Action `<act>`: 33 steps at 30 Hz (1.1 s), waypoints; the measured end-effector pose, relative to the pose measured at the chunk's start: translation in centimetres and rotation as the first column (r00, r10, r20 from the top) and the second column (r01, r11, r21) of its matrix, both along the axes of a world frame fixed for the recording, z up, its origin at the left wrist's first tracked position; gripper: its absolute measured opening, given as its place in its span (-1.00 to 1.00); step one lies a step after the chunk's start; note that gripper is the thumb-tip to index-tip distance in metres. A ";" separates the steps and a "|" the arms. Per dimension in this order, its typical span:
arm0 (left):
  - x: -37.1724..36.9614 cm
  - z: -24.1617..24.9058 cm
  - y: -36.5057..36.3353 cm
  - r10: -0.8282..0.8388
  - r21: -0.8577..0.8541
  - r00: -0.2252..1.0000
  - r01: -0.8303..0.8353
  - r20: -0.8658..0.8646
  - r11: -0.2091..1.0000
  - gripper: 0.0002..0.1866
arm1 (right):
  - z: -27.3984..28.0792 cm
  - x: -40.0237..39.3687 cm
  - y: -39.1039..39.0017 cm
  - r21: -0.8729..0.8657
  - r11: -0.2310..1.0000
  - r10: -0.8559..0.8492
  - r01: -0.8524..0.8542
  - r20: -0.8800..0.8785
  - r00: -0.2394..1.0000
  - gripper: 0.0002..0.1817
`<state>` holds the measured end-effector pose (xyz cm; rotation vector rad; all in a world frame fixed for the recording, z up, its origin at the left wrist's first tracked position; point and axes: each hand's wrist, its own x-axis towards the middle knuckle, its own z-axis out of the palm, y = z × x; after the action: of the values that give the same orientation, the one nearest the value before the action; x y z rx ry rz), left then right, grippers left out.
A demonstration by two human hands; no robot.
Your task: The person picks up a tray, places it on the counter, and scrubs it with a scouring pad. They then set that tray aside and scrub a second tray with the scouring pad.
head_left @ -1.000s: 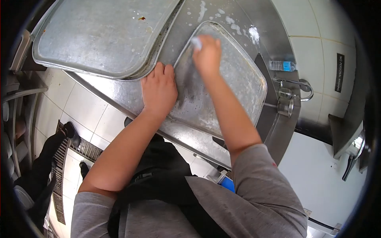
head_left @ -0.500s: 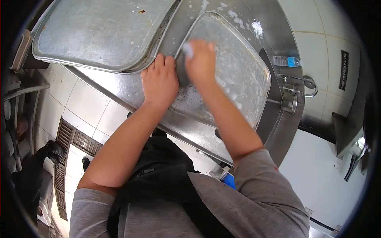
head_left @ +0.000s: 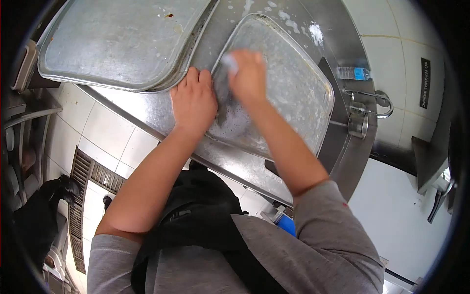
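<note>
Your right hand's (head_left: pixel 248 81) fingers are closed on a pale, blurred item (head_left: pixel 229 62), above the tray (head_left: pixel 296 100), which extends rightward beneath. Your left hand (head_left: pixel 194 105), fingers side by side, grip undetermined, is nearer its left rim, running away from you.
</note>
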<state>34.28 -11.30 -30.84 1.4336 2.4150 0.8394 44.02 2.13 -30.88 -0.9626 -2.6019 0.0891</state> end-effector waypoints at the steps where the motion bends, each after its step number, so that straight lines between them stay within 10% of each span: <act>1: 0.0 -0.1 0.1 0.000 0.025 1.000 0.001 -0.016 1.000 -0.89 | -0.6 -0.6 3.3 0.059 0.997 -0.045 0.047 -0.026 0.999 -0.72; 5: 0.1 -0.1 -0.1 -0.010 0.048 0.999 0.012 -0.039 0.999 -0.88 | -0.2 -1.8 5.9 0.103 0.973 -0.192 0.204 -0.118 0.974 -0.67; 10: 0.0 0.2 0.2 0.022 0.051 0.998 -0.019 -0.067 0.999 -0.94 | 0.5 0.0 -1.2 -0.071 0.996 0.053 -0.056 -0.040 0.998 -0.70; 14: -0.2 0.4 0.4 0.004 -0.004 1.000 -0.004 0.019 1.000 -0.88 | -0.7 -1.7 11.5 0.160 0.980 -0.107 0.120 -0.090 0.990 -0.69; 22: 0.0 0.6 0.3 0.006 -0.014 1.000 -0.006 -0.009 1.000 -0.87 | 0.0 2.8 0.0 0.019 1.000 0.015 -0.015 0.024 1.000 -0.72; 28: 0.3 0.5 0.3 0.010 0.020 0.999 -0.009 -0.038 1.000 -0.87 | -0.2 2.1 8.7 0.141 0.948 -0.274 0.286 -0.098 0.957 -0.71; 33: 0.3 0.3 0.3 -0.011 0.007 0.997 0.012 -0.075 1.000 -0.87 | 0.9 4.2 -1.0 -0.027 0.999 -0.028 0.028 0.010 1.000 -0.73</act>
<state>34.62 -10.95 -30.53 1.5060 2.4576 0.8071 48.26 1.15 -29.94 -1.0111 -2.6012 0.1129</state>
